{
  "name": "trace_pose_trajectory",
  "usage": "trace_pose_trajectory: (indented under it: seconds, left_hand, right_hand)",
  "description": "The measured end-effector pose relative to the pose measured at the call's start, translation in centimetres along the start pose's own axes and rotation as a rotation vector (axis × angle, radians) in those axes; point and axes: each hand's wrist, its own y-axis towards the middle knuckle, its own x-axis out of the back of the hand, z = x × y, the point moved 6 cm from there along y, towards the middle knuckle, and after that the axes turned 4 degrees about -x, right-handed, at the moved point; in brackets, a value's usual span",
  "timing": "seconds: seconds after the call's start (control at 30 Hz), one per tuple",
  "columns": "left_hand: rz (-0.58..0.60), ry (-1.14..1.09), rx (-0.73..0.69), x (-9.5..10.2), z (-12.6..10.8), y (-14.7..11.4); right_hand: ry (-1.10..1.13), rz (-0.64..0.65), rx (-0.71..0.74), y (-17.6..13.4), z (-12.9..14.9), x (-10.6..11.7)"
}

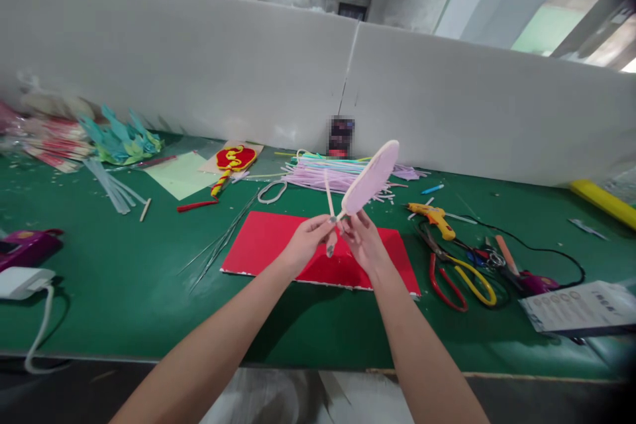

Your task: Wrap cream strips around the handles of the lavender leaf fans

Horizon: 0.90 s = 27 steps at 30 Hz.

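Observation:
My right hand (pixel 366 242) is closed around the lower end of a pale pink fan-shaped piece (pixel 370 179) with a raised cream rim, tilted up to the right. My left hand (pixel 311 242) pinches a pale pink pipe cleaner (pixel 328 193), which sticks up beside the fan-shaped piece. The fingertips of both hands almost meet at the base of the piece. Below them a red board (pixel 268 242) lies on the green table. Behind is a pile of pink and mint pipe cleaners (pixel 318 175).
At the right lie a yellow glue gun (pixel 437 218), pliers with red and yellow handles (pixel 474 283) and a cable. Thin wires (pixel 218 248) lie left of the board. Farther back is a red and yellow fan (pixel 236 159). A grey partition (pixel 199 73) closes the table's back.

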Motion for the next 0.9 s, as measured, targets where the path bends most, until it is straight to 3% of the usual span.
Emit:
trace_pose_trajectory:
  seconds: [0.13,0.27,0.37,0.6,0.9]
  left_hand:
    - [-0.163,0.308,-0.130,0.7,-1.4,-0.1]
    - [-0.266,0.663,-0.223,1.2,-2.3,-0.7]
    - [-0.247,0.848,-0.238,1.3,-2.1,-0.9]
    - [-0.191,0.840,-0.181,1.5,-0.4,-0.6]
    - [-0.143,0.590,-0.136,1.1,0.4,0.0]
  right_hand:
    - [-0.171,-0.114,-0.102,0.2,-0.9,0.5]
    - [-0.257,-0.090,0.041,0.0,-0.4,0.1]
    - [-0.250,-0.074,0.100,0.0,-0.2,-0.1]
    - [-0.361,-0.256,0.158,0.1,-0.2,0.9]
    - [-0.265,-0.195,0.163,0.3,-0.3,1.2]
